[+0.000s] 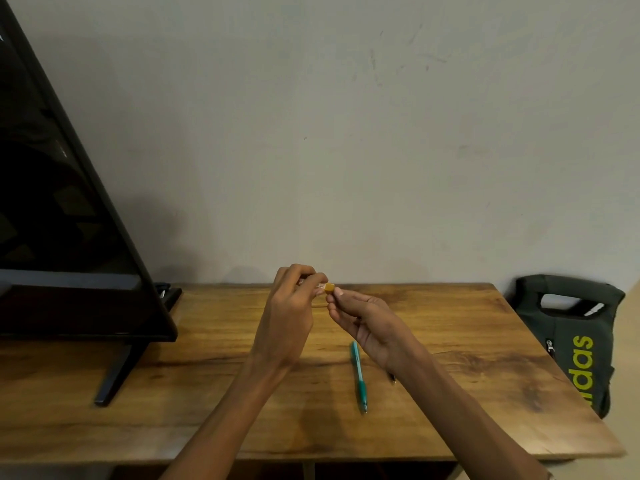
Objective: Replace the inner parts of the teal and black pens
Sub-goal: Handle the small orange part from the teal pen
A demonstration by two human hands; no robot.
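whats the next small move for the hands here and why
Probably pull the small orange-capped piece apart. The left hand grips its pale body and the right hand pinches the orange end, both raised above the table. The teal pen lies untouched on the wood, so it likely waits for whatever comes out.

Left hand and right hand raised together, fingers curled, pinching.

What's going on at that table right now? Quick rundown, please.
Left hand and right hand both pinch a small tan-tipped part above the table. Teal pen lies untouched on the wood. Black pen mostly hidden under the right wrist. Nothing in the way.
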